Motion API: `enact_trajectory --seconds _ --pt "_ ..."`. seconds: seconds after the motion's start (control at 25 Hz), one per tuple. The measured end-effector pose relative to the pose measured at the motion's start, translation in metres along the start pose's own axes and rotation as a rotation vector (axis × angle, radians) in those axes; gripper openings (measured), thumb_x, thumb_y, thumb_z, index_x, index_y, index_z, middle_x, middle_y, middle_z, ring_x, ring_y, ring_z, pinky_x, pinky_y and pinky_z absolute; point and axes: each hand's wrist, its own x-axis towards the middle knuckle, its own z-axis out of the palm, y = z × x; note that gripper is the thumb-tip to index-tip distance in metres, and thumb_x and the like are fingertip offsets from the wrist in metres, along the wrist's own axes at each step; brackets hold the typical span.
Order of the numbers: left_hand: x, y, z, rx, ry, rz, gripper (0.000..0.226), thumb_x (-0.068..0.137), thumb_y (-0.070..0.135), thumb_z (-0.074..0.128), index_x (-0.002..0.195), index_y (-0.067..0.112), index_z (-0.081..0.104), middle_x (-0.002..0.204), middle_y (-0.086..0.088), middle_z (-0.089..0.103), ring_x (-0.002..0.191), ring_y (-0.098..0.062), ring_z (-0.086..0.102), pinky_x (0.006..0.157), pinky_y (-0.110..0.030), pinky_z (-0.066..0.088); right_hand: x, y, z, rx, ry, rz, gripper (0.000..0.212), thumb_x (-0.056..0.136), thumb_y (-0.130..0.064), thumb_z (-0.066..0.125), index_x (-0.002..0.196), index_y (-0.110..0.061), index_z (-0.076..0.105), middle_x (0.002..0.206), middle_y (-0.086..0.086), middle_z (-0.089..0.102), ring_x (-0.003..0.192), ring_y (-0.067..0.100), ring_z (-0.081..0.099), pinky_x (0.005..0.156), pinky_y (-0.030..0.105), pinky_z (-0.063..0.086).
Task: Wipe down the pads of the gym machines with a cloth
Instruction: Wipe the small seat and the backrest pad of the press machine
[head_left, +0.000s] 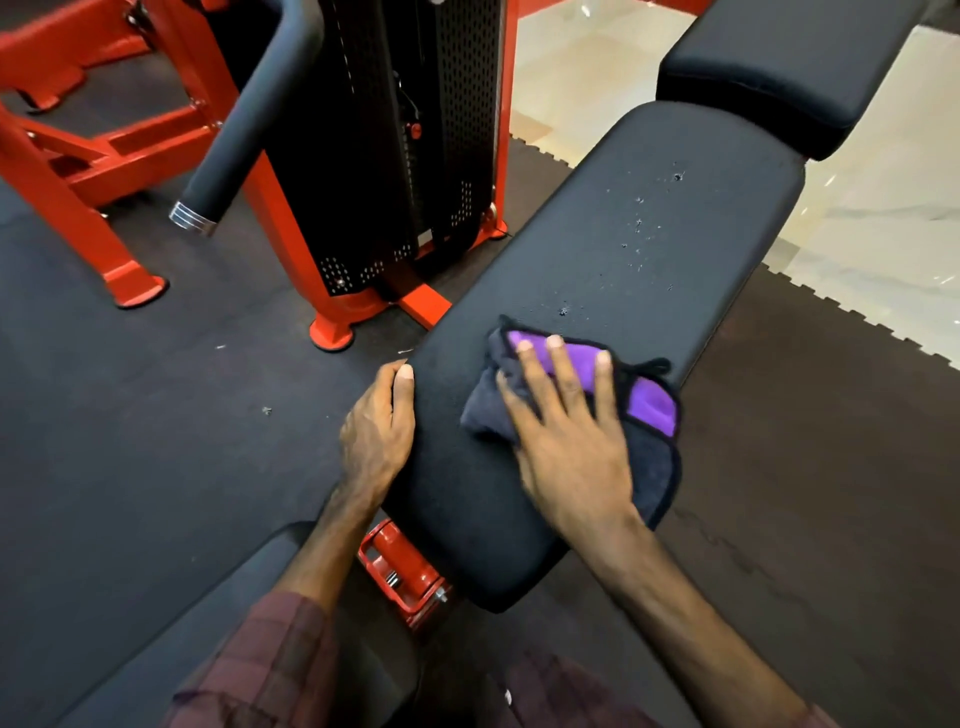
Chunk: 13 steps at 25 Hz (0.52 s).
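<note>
Cloth (576, 400) noted as a folded two-tone piece: purple on one face, dark grey on the other, edged in black stitching, crumpled at its left corner. It is laid flat on the near half of the long black pad (613, 249), toward the pad's right edge. Right hand (566, 441) is spread over the cloth, fingers straight and splayed, pressing it down; the grip is released, nothing curled round the fabric. Left hand (376, 431) is set against the pad's left edge, thumb on the top surface; the remaining fingers are hidden below the rim, so whether they are clenched cannot be told. Scattered droplets (639, 228) are seen on the pad beyond the cloth, in a loose line toward the far end. A second black pad (769, 67) is seen just beyond, apart from the first. Red machine frame (83, 171) and perforated weight stack cover (384, 140) stand to the left on dark rubber floor (182, 374). No containers are visible.
</note>
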Motion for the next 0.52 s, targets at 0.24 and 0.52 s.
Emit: enact_trajectory --seconds 0.24,0.52 --pt "0.0 -0.011 -0.003 -0.039 -0.048 0.086 0.038 0.112 0.051 0.032 0.142 0.037 0.052 0.14 0.005 0.066 0.127 -0.027 0.061 0.101 -0.043 0.048 -0.013 0.023 -0.004 -0.113 0.035 -0.001 0.067 0.09 -0.023 0.061 0.155 -0.021 0.05 0.17 0.009 0.033 0.161 0.036 0.019 0.123 0.069 0.018" --pt "0.0 -0.027 0.001 -0.123 -0.039 0.116 0.045 0.111 0.049 0.037 0.151 0.033 0.049 0.153 0.012 0.057 0.136 -0.021 0.057 0.106 -0.041 0.048 -0.004 -0.013 0.014 -0.099 -0.04 -0.21 0.068 0.091 -0.027 0.053 0.158 -0.028 0.046 0.171 0.005 0.031 0.161 0.031 0.02 0.126 0.065 0.017"
